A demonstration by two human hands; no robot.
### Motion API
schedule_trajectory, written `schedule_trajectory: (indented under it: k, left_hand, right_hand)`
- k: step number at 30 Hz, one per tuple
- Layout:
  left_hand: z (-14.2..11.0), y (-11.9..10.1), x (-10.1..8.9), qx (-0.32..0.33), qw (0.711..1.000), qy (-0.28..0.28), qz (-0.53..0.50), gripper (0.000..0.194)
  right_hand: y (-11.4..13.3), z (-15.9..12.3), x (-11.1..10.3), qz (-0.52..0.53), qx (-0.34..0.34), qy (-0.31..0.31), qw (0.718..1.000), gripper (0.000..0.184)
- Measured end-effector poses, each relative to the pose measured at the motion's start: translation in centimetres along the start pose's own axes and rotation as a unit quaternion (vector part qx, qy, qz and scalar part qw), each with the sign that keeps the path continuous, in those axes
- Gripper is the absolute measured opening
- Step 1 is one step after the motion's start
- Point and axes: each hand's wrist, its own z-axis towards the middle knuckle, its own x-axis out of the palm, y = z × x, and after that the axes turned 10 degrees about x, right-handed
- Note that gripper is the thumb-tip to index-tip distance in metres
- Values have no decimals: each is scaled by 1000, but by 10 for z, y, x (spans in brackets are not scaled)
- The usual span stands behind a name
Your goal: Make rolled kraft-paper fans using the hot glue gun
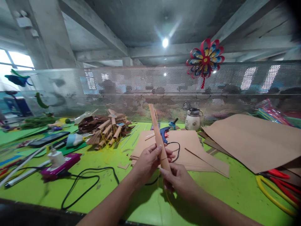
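A long brown paper roll (157,131) is held between both hands, tilted up and slightly left above the green table. My left hand (150,157) grips its middle, thumb on the near face. My right hand (176,177) is closed around the lower end. Yellow strings hang from the bottom and one shows along the top. Just behind the roll lies a blue glue gun (165,135) with a red trigger, partly hidden. Under it are stacked brown paper sheets (185,141).
On the left are a pile of brown paper rolls (110,131), a purple power strip (61,166) with a black cable, and a phone (50,139). At right lie large brown sheets (254,135) and scissors (275,188). A white jug (192,119) stands by the mesh partition (141,81).
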Motion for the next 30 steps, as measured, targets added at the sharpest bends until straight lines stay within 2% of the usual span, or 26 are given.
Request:
schedule_trajectory:
  k: [3, 7, 10, 12, 14, 17, 19, 21, 23, 26, 30]
  left_hand:
    - [-2, -1, 0, -4, 1000, 22, -14, 24]
    - [-5, -3, -2, -12, 998, 44, -33, 22]
    - [-6, -4, -3, -22, 997, 60, -51, 23]
    - [-6, -5, -3, -20, 996, 69, -54, 25]
    - [-5, -5, -3, -7, 998, 54, -42, 25]
    - [-3, -4, -2, 23, 1000, 1, -11, 26]
    - [-2, -3, -1, 36, 999, -22, -1, 30]
    - [0, -3, -1, 38, 999, -28, -2, 33]
    - [0, -3, -1, 37, 999, -29, -2, 34]
    - [-2, -4, 0, 30, 999, -19, -3, 32]
    - [-4, -5, -2, 12, 1000, 10, -26, 28]
  right_hand:
    - [-7, 1, -5, 56, 17, 95, 994, 45]
    - [-8, -2, -12, 142, 23, 203, 969, 46]
    - [-4, -6, -14, 164, 52, 247, 954, 47]
    - [-2, -8, -14, 164, 60, 243, 954, 46]
    - [-1, -7, -11, 138, 39, 203, 969, 43]
    - [-1, -3, -5, 58, 1, 83, 995, 44]
    - [-2, -1, -2, 17, -10, -1, 1000, 46]
    - [-4, 0, 0, 1, -9, -39, 999, 46]
    - [-6, -1, -1, 0, -3, -15, 1000, 45]
    - [-7, -2, -3, 42, 12, 75, 996, 45]
    - [-8, -2, -8, 131, 48, 177, 974, 50]
